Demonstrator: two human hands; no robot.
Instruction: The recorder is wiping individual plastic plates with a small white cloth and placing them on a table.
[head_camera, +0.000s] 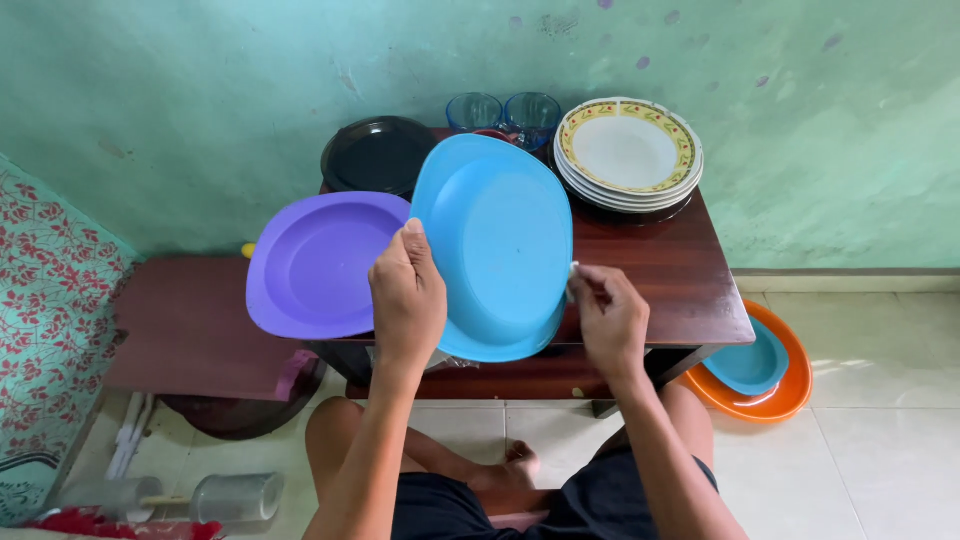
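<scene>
Blue plate (495, 245) and purple plate (315, 265): smooth matt plastic. Black plate (375, 155), far: glossy. Stack of white plates (628, 150), far right: glazed ceramic, shiny. Two blue cups (503, 112): clear glass. Table (670, 270): dark polished wood, slight sheen. Wall (200, 100): rough matt paint. Floor (880, 400): glossy tile.

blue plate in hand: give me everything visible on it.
The blue plate is a glossy, plastic-looking oval dish with a sunken centre and a broad raised rim, no cracks visible. It is held up and tilted above the dark wooden table, its hollow facing the camera. The left hand grips its lower left edge; the right hand pinches its right edge. Its left edge overlaps a purple plate.
</scene>
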